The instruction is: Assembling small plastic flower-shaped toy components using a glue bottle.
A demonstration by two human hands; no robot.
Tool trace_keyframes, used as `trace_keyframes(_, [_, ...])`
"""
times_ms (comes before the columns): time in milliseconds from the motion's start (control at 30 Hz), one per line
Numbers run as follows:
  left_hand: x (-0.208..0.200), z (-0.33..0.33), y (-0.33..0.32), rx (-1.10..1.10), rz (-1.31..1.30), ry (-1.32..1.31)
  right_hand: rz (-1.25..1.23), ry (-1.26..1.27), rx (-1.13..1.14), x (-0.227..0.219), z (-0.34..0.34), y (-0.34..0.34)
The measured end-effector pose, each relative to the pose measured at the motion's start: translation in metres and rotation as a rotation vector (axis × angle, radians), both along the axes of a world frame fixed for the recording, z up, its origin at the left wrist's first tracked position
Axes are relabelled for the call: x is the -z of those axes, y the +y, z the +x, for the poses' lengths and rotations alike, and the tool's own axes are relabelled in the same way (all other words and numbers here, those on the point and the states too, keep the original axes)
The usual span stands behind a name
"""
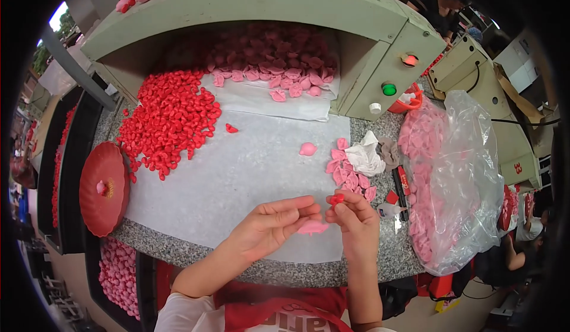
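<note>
My left hand (274, 224) is over the near part of a white paper sheet (255, 166), its thumb pressed against its fingers. Right below its fingertips is a smooth pink piece (313, 227); whether those fingers grip it or it lies on the paper, I cannot tell. Close by, my right hand (356, 219) pinches a small, glossy red piece (336, 199) between thumb and fingers. Several folded pink pieces (350, 175) lie just beyond that hand. Farther off on the paper are a single rounded pink piece (307, 148) and a lone red piece (231, 128).
A heap of red pieces (169, 118) covers the far left, before a pale green machine (249, 2) with pink pieces inside. A scalloped red dish (89, 213) stands left. On the right are a crumpled white cloth (366, 155), a black marker (399, 186) and a clear plastic bag (466, 201).
</note>
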State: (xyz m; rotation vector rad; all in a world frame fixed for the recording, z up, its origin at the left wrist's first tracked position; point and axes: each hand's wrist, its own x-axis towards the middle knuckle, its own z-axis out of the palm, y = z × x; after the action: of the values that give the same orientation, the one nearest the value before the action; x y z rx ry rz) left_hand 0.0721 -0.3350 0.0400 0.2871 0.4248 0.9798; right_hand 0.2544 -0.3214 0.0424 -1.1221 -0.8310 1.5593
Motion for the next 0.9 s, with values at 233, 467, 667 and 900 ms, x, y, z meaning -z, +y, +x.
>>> trace_keyframes(233, [0.030,0.054,-0.001,-0.399,-0.282,-0.020,0.265,-0.076,0.555,0.009,-0.073,0.005])
trace_keyframes(467, [0.034,0.029,-0.014,0.031,-0.317,-0.173,0.101,0.529,0.341,0.013,-0.058,0.039])
trace_keyframes(667, [0.023,0.033,-0.012,0.106,-0.157,0.050,0.097,0.685,0.188,-0.020,-0.044,0.029])
trace_keyframes(900, [0.006,0.017,0.002,-0.006,-0.092,-0.121,0.280,0.098,0.043,-0.024,-0.009,-0.017])
